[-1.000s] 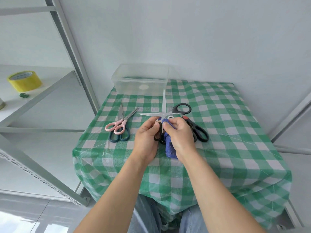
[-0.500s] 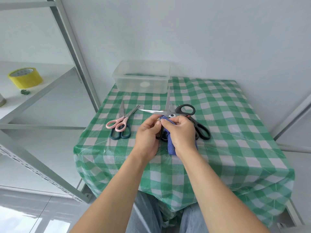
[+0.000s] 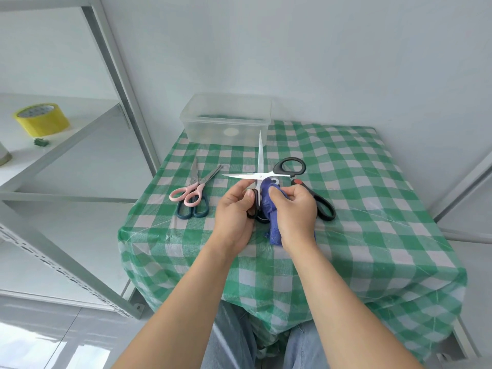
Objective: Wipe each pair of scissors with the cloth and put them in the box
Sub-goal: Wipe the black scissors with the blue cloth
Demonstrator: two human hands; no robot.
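Observation:
My left hand (image 3: pixel 233 211) grips the lower handle of black-handled scissors (image 3: pixel 258 166), held spread wide above the table, one blade pointing up and one to the left. My right hand (image 3: pixel 294 211) holds a blue cloth (image 3: pixel 269 209) bunched against the scissors near the pivot. Further black scissors with a red dot (image 3: pixel 323 206) lie under my right hand. Pink-handled scissors (image 3: pixel 193 191) lie across dark blue-handled scissors (image 3: pixel 193 209) to the left. The clear plastic box (image 3: pixel 226 121) stands at the back of the table.
The table wears a green-and-white checked cloth (image 3: pixel 359 209) against a white wall. A metal shelf frame (image 3: pixel 117 75) stands at the left, with a yellow tape roll (image 3: pixel 41 119) on its shelf. My knees sit under the table's front edge.
The scissors have turned so one blade stands more upright. My right hand has shifted the cloth along the scissors near the pivot. The view has tilted slightly.

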